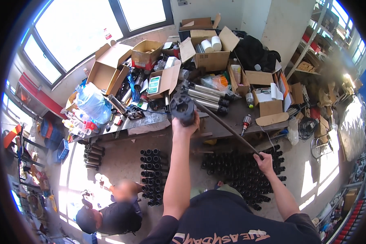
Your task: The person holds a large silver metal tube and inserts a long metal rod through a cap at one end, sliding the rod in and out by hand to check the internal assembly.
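Raised in front of me, my left hand [184,127] grips a black cylindrical part [182,109] from below. Its round end, with a hollow in the middle, faces up. My right hand [265,163], lower and to the right, is closed around the near end of a long dark rod [227,127]. The rod slants up and left, and its far end comes up beside the black part. Whether the two touch is hard to see. Behind them, several shiny metal tubes [209,94] with dark ends lie on the cluttered workbench [236,119].
Open cardboard boxes [212,58] crowd the bench. A blue plastic bag [94,105] sits on its left. Many black tubular parts [243,173] stand on the floor, with another group [151,175] farther left. Another person [117,217] is low at the left. Shelving [309,44] stands right.
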Demonstrator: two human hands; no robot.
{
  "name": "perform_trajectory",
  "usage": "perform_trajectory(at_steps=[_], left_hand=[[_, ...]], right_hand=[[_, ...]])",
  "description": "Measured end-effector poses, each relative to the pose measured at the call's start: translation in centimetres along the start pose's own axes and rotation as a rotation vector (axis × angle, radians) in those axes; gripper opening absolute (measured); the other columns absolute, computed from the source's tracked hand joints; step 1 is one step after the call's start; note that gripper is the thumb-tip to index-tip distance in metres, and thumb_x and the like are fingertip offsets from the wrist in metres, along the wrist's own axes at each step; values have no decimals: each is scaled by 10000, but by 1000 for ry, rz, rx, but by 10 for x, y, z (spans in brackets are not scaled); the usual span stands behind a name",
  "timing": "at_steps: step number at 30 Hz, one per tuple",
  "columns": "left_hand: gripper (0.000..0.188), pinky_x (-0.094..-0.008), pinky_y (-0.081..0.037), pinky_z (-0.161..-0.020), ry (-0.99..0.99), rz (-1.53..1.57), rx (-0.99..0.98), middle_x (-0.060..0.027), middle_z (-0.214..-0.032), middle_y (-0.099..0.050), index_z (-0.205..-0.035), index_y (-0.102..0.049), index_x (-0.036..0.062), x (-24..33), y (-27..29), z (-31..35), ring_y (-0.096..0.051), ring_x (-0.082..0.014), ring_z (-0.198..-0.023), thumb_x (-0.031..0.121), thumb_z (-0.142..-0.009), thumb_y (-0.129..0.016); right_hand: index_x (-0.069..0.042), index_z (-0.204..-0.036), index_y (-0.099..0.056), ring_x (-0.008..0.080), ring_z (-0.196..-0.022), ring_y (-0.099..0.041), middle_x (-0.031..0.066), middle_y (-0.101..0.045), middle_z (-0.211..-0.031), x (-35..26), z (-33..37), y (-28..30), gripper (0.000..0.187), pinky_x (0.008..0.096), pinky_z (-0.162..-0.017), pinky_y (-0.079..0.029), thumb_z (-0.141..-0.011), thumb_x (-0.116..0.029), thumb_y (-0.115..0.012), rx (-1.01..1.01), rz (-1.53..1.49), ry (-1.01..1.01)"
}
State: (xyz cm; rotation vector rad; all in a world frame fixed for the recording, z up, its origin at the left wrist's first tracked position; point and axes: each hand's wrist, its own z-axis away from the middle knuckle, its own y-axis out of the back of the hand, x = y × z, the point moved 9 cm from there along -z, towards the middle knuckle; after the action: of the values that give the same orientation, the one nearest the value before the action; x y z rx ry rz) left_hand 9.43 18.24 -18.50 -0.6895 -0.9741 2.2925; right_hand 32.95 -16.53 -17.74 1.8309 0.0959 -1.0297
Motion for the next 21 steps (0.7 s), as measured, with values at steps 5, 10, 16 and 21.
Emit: perform_trajectory(at_steps=[5, 10, 16, 21], left_hand=[[631, -451, -662, -761, 183, 113, 279, -277, -1253, -317, -1222, -404, -95, -18, -27, 12, -498, -370, -1094, 150, -738, -727], [666, -444, -662, -744, 193, 101, 357, -253, -1249, -356, -1208, -455, -82, -12, -24, 11, -551, -336, -1043, 151, -683, -793], [650, -447, -660, -713, 190, 196, 517, -218, -1253, -386, -1210, -457, -74, -14, -22, 32, -608, -354, -996, 66, -667, -786], [601, -457, -652, -625, 257, 178, 731, -201, -1167, -450, -1138, -450, -82, -4, -20, 47, -630, -323, -870, 80, -664, -783]], right_hand=[[-34, -704, -655, 372, -535, -572, 180, -564, -582, -21, -96, 45, 353, 410, -516, -423, -862, -338, -743, 66, 149, 248], [-48, -684, -683, 330, -517, -576, 170, -569, -565, -61, -178, 86, 413, 405, -523, -434, -844, -422, -755, -56, 303, 354], [-7, -741, -676, 303, -585, -611, 192, -574, -613, -82, -173, 94, 433, 416, -557, -444, -856, -421, -725, -172, 382, 150], [-42, -794, -721, 433, -734, -649, 225, -638, -704, -114, -86, 100, 555, 495, -647, -489, -926, -563, -580, 205, 531, -1]])
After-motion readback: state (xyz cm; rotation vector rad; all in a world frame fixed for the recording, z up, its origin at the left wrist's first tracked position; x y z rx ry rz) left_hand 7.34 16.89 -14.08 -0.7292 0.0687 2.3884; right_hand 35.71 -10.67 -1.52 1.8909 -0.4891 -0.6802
